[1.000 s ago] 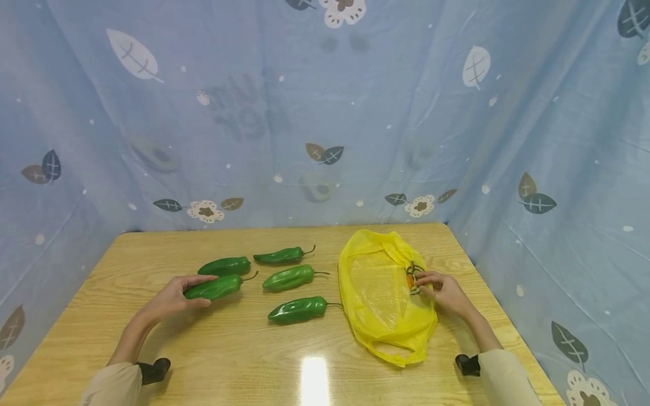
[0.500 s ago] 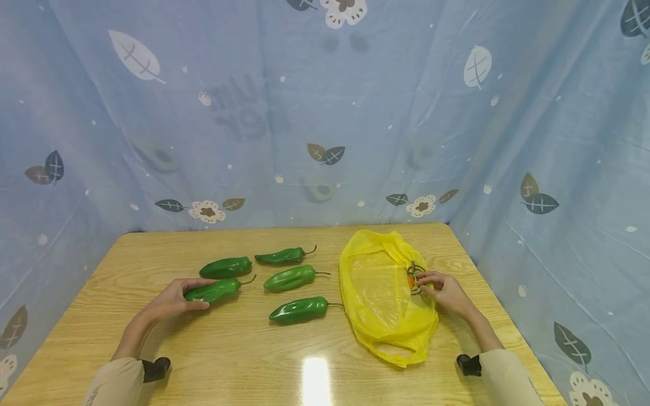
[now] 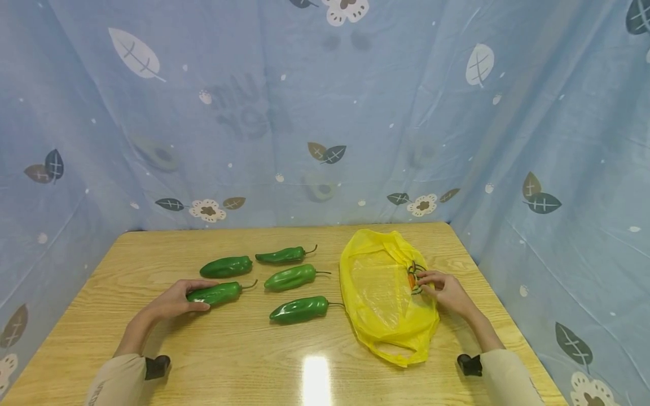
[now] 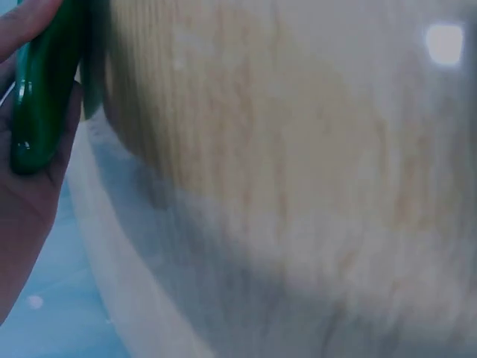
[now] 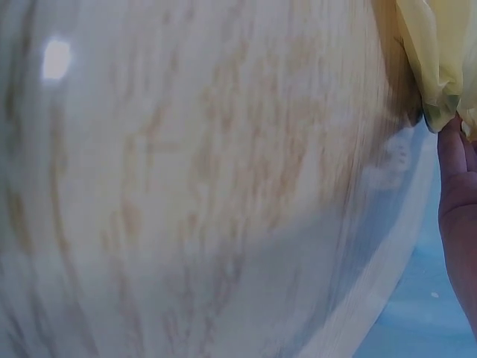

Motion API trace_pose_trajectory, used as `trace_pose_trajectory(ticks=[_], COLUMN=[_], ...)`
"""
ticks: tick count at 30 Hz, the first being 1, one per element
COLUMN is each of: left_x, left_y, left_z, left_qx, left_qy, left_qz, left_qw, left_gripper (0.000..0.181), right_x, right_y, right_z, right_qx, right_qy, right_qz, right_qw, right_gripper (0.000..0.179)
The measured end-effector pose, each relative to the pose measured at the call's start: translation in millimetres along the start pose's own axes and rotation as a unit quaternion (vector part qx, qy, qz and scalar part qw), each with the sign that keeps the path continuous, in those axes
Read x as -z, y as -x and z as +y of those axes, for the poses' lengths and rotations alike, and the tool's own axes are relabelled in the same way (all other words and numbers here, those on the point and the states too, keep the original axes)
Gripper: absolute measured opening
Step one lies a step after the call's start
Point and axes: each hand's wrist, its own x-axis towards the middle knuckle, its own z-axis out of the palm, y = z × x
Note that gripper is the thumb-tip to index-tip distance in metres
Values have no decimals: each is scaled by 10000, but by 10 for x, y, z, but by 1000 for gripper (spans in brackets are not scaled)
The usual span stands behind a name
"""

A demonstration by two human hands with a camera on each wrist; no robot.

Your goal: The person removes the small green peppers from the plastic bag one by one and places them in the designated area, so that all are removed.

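Note:
My left hand [image 3: 175,299] grips a large green chili pepper [image 3: 222,293] round its blunt end, thumb on the near side and fingers on the far side. The same green pepper [image 4: 45,89] lies along the palm in the left wrist view. On the right, my right hand [image 3: 444,290] reaches over the edge of a flat yellow plastic bag [image 3: 376,282]. Its thumb and fingertips pinch a bunch of small orange chili peppers [image 3: 412,281] with dark curled stems, on the bag. The right wrist view shows only part of the hand [image 5: 458,201], beside the yellow bag [image 5: 436,60].
Behind the held pepper lies a green pepper [image 3: 225,267]. More green peppers, a thin one [image 3: 281,255], a middle one [image 3: 291,278] and a near one [image 3: 299,310], lie between it and the bag. A blue patterned curtain [image 3: 284,124] surrounds the wooden table [image 3: 228,361].
The green pepper in my left hand has come slightly nearer, and a gap now shows between it and the pepper behind. My right hand and the bag have stayed nearly still.

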Motion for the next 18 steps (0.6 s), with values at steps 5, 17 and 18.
trace_pose_trajectory(ticks=[5, 17, 18], left_x=[19, 40, 39], left_y=[-27, -21, -18], left_z=[54, 134, 143], left_qx=[56, 35, 48], left_qy=[-267, -658, -675], left_qz=[-21, -47, -36], left_qw=[9996, 9978, 9977], left_gripper=[55, 59, 59], right_x=[54, 254, 268], right_y=[-10, -212, -212], right_z=[-55, -366, -401], right_qx=[-134, -38, -128], right_qy=[6, 1273, 1384], right_qz=[-221, -1212, -1285], right_qw=[9997, 9844, 9819], right_gripper=[20, 32, 34])
